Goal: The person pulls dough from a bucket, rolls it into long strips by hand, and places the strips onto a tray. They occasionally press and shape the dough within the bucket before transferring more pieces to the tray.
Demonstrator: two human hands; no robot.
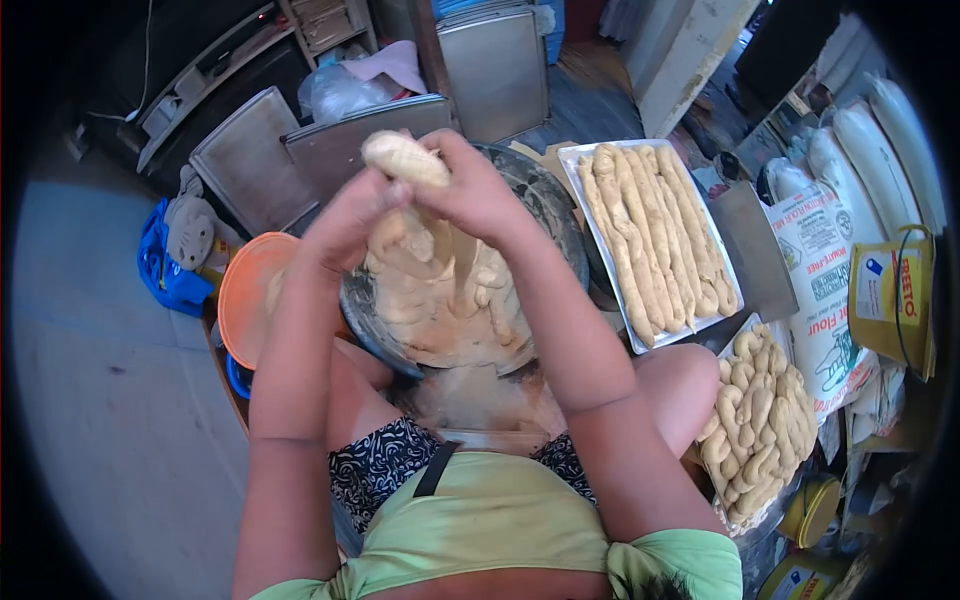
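Both hands are raised over a wide dark basin [573, 250] holding a mass of pale dough [400, 300]. A thick piece of dough [405, 159] is held up between them. My left hand [345, 218] is closed at the lower left of the piece, its fingers partly hidden. On the piece's right end, my right hand [468, 185] is wrapped, fingers bent over it. Below the hands, strands of dough hang or lie above the basin; their edges are blurred.
A tray [640, 345] of long dough ropes lies right of the basin. Nearer, another tray bears twisted dough pieces [755, 420]. Flour sacks [825, 290] and a yellow tub [890, 300] stand far right. An orange bowl [245, 300] is at left, metal trays [255, 160] behind.
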